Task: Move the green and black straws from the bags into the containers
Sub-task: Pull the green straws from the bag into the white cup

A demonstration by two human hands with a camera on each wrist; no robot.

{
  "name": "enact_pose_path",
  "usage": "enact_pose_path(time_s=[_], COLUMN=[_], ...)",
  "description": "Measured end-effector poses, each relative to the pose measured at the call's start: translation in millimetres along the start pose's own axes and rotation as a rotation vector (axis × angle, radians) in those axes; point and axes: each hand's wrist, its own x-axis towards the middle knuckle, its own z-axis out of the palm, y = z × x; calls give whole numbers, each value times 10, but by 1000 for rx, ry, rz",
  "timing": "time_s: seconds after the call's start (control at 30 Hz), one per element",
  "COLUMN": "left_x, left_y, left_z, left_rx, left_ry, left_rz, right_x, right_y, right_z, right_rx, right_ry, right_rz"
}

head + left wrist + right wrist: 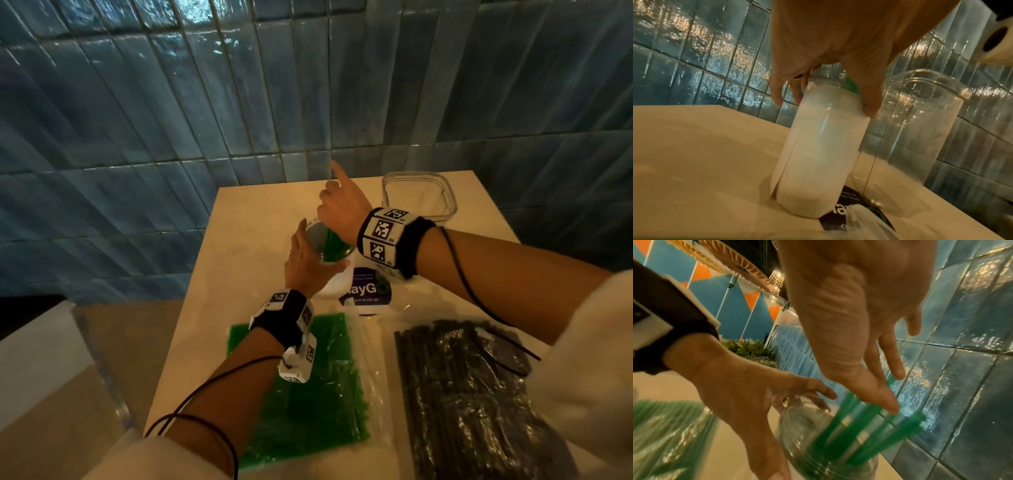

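Observation:
A round clear jar [334,284] with a white label stands mid-table, and my left hand [305,263] grips it from the left with thumb and fingers curled round its upper wall [818,146]. Several green straws [859,434] stand tilted inside the jar [807,426]. My right hand [339,209] hovers over the mouth, fingers straight, thumb and fingertips [885,399] at the straw tops. A bag of green straws [308,394] lies near me on the left. Beside it on the right lies a bag of black straws [472,394]. A square clear container [448,205] stands at the back right with nothing in it.
A flat packet with a purple round label [368,294] lies just in front of the jar. Blue tiled wall rises directly behind the table's far edge. A clear panel [102,370] stands off the table's left edge. Wrist cables trail along both forearms.

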Motion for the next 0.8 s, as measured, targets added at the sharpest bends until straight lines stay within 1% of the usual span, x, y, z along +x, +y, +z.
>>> enact_pose_path(time_s=[0.07, 0.1, 0.17, 0.2, 0.23, 0.27, 0.3, 0.33, 0.37, 0.4, 0.43, 0.47, 0.5, 0.53, 0.57, 0.6, 0.67, 0.73, 0.8], left_x=[-37, -79, -253, -403, -587, -796, -990, -1176, -1326, -1444, -1521, -1570, -1592, -1594, -1586, -1574, -1553, -1546, -1567], left_y=[-12, -30, -78, -95, -90, -74, -61, -57, -73, -113, -164, -215, -259, -302, -344, -388, -447, -479, -487], left_z=[-16, -24, -20, 2, 42, 108, 195, 295, 390, 476, 541, 574, 578, 567, 541, 506, 416, 341, 310], left_rx=[22, 45, 39, 14, -6, -8, 30, 115, 217, 303, 360, 388, 394, 366, 299, 205, 60, -18, -79], left_ry=[0, 26, 170, 246, 265, 202, 74, -86, -237, -346, -400, -409, -387, -348, -305, -270, -229, -196, -160], left_rz=[12, 18, 15, 0, -27, -74, -141, -216, -284, -333, -361, -372, -369, -348, -312, -274, -224, -220, -206], right_x=[-94, -173, -396, -529, -675, -815, -924, -1000, -1042, -1075, -1101, -1132, -1165, -1190, -1213, -1226, -1237, -1202, -1155], right_y=[11, -1, -51, -100, -168, -257, -355, -476, -594, -731, -872, -1017, -1155, -1272, -1362, -1441, -1541, -1601, -1650], right_z=[45, 78, 163, 241, 329, 423, 534, 667, 795, 925, 1047, 1139, 1213, 1268, 1298, 1316, 1288, 1214, 1147], right_rx=[123, 214, 446, 604, 805, 1019, 1213, 1355, 1432, 1473, 1515, 1573, 1649, 1723, 1772, 1783, 1758, 1661, 1562], right_ry=[94, 159, 246, 276, 298, 297, 279, 223, 118, -41, -210, -353, -447, -497, -499, -471, -340, -185, -140], right_rz=[9, 9, 32, 70, 126, 198, 274, 353, 418, 451, 445, 414, 386, 380, 378, 375, 328, 220, 50])
